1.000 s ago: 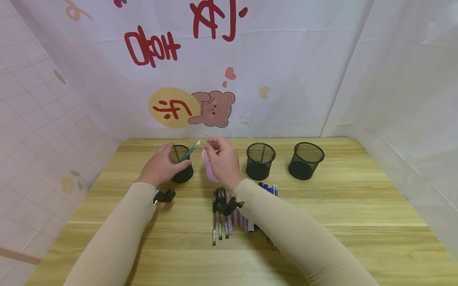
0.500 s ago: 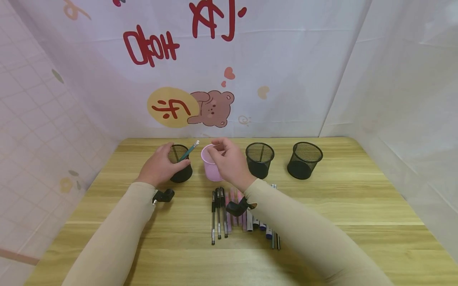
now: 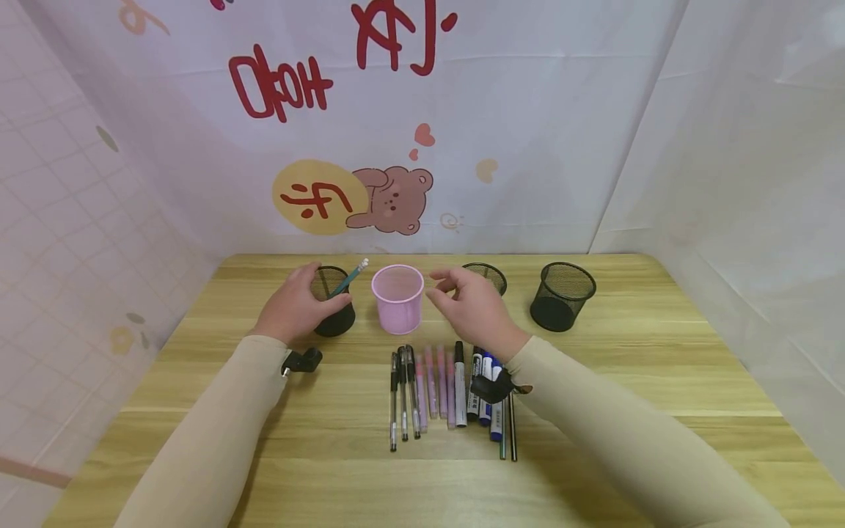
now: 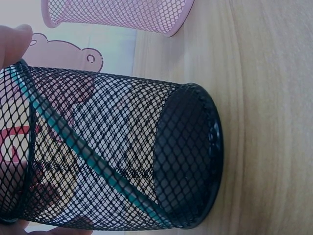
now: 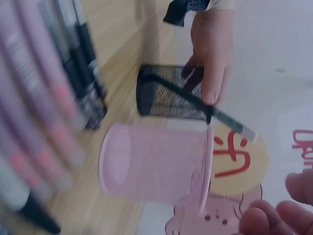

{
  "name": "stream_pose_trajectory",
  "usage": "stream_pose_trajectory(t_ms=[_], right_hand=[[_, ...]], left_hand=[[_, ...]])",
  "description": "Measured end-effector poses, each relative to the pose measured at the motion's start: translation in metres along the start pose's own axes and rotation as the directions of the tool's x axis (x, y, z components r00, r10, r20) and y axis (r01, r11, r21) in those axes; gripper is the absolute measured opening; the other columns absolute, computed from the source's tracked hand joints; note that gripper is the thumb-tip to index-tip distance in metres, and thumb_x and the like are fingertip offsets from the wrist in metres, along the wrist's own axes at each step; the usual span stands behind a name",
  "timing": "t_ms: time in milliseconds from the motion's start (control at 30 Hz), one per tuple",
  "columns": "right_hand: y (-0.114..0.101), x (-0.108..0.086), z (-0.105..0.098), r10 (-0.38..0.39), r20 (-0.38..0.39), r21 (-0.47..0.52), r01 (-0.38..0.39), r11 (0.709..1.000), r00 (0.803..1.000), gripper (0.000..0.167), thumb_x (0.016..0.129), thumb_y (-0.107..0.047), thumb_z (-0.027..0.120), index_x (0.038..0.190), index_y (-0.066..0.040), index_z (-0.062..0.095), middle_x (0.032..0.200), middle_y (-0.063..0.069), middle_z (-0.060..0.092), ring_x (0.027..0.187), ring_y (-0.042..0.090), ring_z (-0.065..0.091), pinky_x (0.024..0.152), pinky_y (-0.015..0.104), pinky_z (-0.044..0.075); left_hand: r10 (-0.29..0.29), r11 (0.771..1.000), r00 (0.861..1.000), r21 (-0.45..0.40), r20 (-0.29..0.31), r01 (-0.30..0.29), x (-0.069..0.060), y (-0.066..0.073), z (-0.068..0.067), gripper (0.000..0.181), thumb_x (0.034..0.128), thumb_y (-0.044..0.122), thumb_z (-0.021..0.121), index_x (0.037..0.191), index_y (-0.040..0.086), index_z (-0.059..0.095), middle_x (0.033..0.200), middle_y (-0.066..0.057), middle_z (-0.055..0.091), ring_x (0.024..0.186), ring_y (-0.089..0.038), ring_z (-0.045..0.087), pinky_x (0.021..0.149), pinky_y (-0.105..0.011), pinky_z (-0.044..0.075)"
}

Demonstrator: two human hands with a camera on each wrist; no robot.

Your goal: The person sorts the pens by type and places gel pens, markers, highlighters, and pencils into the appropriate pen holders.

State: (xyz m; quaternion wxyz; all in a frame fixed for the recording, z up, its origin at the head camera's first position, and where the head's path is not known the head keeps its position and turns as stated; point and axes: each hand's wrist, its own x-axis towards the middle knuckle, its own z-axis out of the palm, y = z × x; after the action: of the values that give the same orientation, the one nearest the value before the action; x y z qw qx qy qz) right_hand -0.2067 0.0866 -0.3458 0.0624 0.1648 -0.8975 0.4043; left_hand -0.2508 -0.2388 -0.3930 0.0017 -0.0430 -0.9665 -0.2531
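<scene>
My left hand [image 3: 290,306] grips the leftmost black mesh pen cup [image 3: 338,321], with its fingers round the rim. Inside that cup a green pencil [image 4: 88,154] leans diagonally, its white eraser end sticking out past the rim. To the right stands a pink mesh pen cup [image 3: 400,314], upright with nothing visible in it. Between the pink cup and another black mesh cup [image 3: 490,273] hovers my right hand [image 3: 477,308], fingers loosely curled and holding nothing. It partly covers that black cup. In the right wrist view its fingertips [image 5: 257,218] appear at the lower right.
A further black mesh cup [image 3: 561,312] stands at the right. In front of the cups lies a row of black-capped gel pens [image 3: 404,396], pink pens [image 3: 432,385], black-capped markers [image 3: 460,392], blue markers [image 3: 496,422] and pencils [image 3: 513,440]. A printed cloth [image 3: 528,147] hangs behind the table.
My right hand has moved right, from over the pink cup to in front of the third cup, uncovering the pink cup. My left hand and the pencil have stayed in place.
</scene>
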Motion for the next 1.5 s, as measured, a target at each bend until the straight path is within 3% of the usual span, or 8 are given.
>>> stream_pose_trajectory(t_ms=[167, 367, 567, 867, 1133, 1500], right_hand=[[0.017, -0.01, -0.019, 0.016, 0.073, -0.078, -0.01, 0.997, 0.997, 0.032, 0.103, -0.024, 0.069, 0.131, -0.01, 0.07, 0.102, 0.003, 0.077, 0.091, 0.019, 0.071, 0.082, 0.039, 0.058], [0.039, -0.02, -0.04, 0.098, 0.204, -0.174, -0.062, 0.983, 0.974, 0.034, 0.103, -0.024, 0.068, 0.132, -0.007, 0.068, 0.102, 0.005, 0.076, 0.08, 0.014, 0.067, 0.073, 0.034, 0.054], [0.063, -0.025, -0.051, 0.142, 0.297, -0.286, -0.054, 0.957, 0.944, 0.035, 0.102, -0.021, 0.069, 0.131, -0.002, 0.068, 0.094, 0.004, 0.076, 0.07, 0.012, 0.063, 0.068, 0.032, 0.052], [0.087, -0.029, -0.055, 0.214, 0.323, -0.449, -0.049, 0.892, 0.922, 0.043, 0.096, -0.025, 0.074, 0.13, 0.001, 0.069, 0.1, 0.011, 0.078, 0.087, 0.021, 0.072, 0.08, 0.043, 0.06], [0.105, -0.034, -0.054, 0.249, 0.378, -0.458, -0.054, 0.887, 0.892, 0.044, 0.093, -0.024, 0.077, 0.126, 0.004, 0.069, 0.092, 0.006, 0.076, 0.083, 0.017, 0.067, 0.083, 0.043, 0.059], [0.108, -0.039, -0.049, 0.263, 0.397, -0.472, -0.05, 0.88, 0.879, 0.041, 0.089, -0.025, 0.08, 0.12, 0.0, 0.073, 0.094, 0.004, 0.076, 0.082, 0.018, 0.062, 0.082, 0.041, 0.057]], left_hand=[[0.001, 1.0, 1.0, 0.005, 0.001, -0.001, 0.001, -0.001, 0.001, 0.114, 0.0867, 0.083, 0.059, 0.165, 0.006, 0.028, 0.169, -0.023, 0.031, 0.15, -0.049, 0.04, 0.116, -0.069, 0.039], [0.002, 1.0, 1.0, 0.003, 0.004, -0.002, 0.002, -0.001, 0.0, 0.12, 0.0831, 0.089, 0.056, 0.166, 0.007, 0.028, 0.17, -0.022, 0.03, 0.15, -0.049, 0.04, 0.116, -0.07, 0.039], [0.001, 1.0, 1.0, 0.005, 0.004, -0.001, 0.001, -0.001, 0.0, 0.119, 0.0837, 0.089, 0.056, 0.166, 0.008, 0.027, 0.17, -0.023, 0.03, 0.149, -0.05, 0.041, 0.114, -0.07, 0.04], [-0.003, 1.0, 1.0, 0.003, 0.001, 0.003, 0.001, -0.003, 0.001, 0.119, 0.0833, 0.089, 0.056, 0.165, 0.008, 0.028, 0.169, -0.023, 0.031, 0.149, -0.05, 0.041, 0.114, -0.07, 0.041], [0.002, 1.0, 1.0, 0.003, -0.002, -0.002, 0.002, -0.003, 0.002, 0.117, 0.0843, 0.087, 0.057, 0.165, 0.007, 0.028, 0.169, -0.022, 0.031, 0.149, -0.049, 0.041, 0.114, -0.069, 0.04], [0.003, 1.0, 1.0, 0.003, -0.005, -0.003, 0.003, -0.003, 0.003, 0.112, 0.0877, 0.079, 0.061, 0.165, 0.007, 0.028, 0.169, -0.023, 0.03, 0.15, -0.049, 0.04, 0.115, -0.07, 0.04]])
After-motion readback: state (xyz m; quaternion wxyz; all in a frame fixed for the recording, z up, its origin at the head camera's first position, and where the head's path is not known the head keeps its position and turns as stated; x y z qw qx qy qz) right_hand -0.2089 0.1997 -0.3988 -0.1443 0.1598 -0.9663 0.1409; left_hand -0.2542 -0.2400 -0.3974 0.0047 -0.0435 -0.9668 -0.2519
